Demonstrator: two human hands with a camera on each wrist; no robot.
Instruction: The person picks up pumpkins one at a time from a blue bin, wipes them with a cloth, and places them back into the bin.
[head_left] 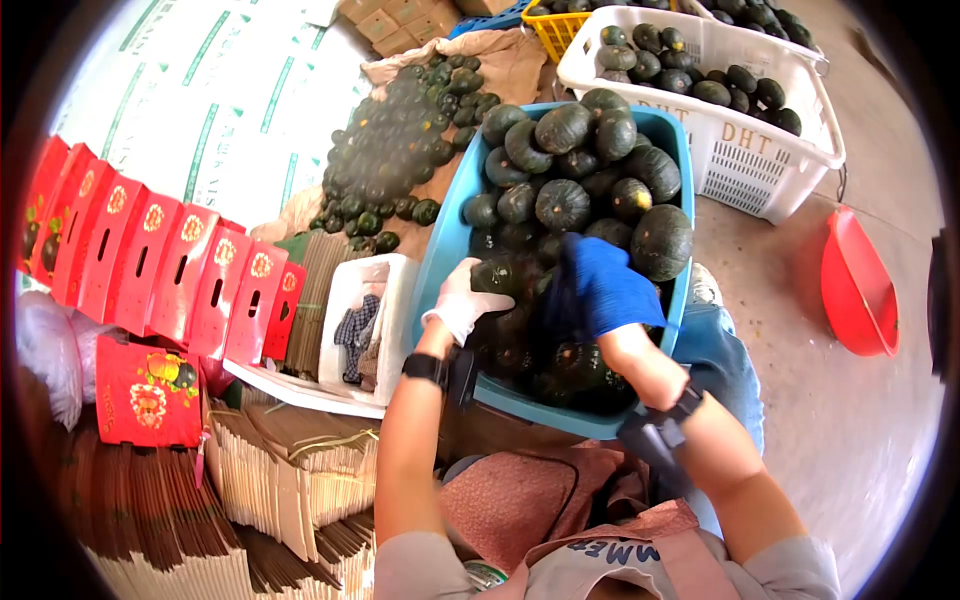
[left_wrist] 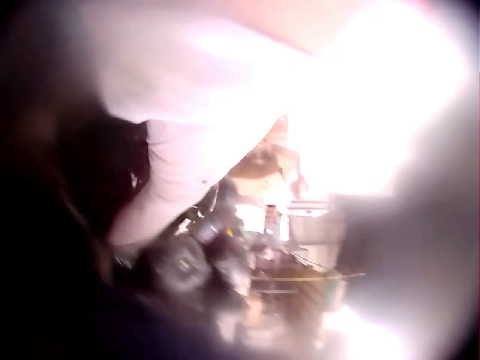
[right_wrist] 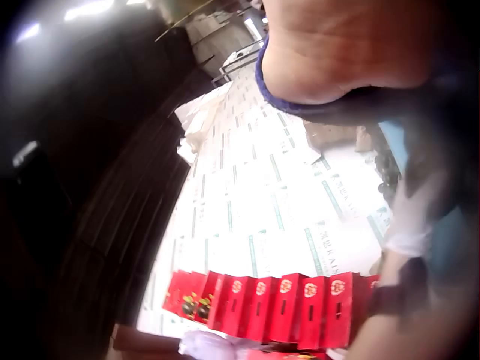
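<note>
A blue plastic tub (head_left: 433, 290) full of dark green pumpkins (head_left: 563, 206) stands in front of the person in the head view. At its left side the left hand (head_left: 466, 300), in a white glove, grips one dark green pumpkin (head_left: 497, 274), thumb stretched across it. Close beside that pumpkin, over the tub, is the right hand (head_left: 605, 287) in a blue glove with a dark palm side. Its fingers are blurred and mostly hidden, and I cannot tell whether they hold anything. The white glove (left_wrist: 187, 165) shows overexposed in the left wrist view.
White crates (head_left: 740, 150) of pumpkins stand behind on the right, near a red basin (head_left: 860, 285). More small pumpkins (head_left: 390, 140) lie on brown paper. Red boxes (head_left: 180, 255), a white foam box (head_left: 340, 290) and stacked flat cardboard (head_left: 270, 470) are on the left.
</note>
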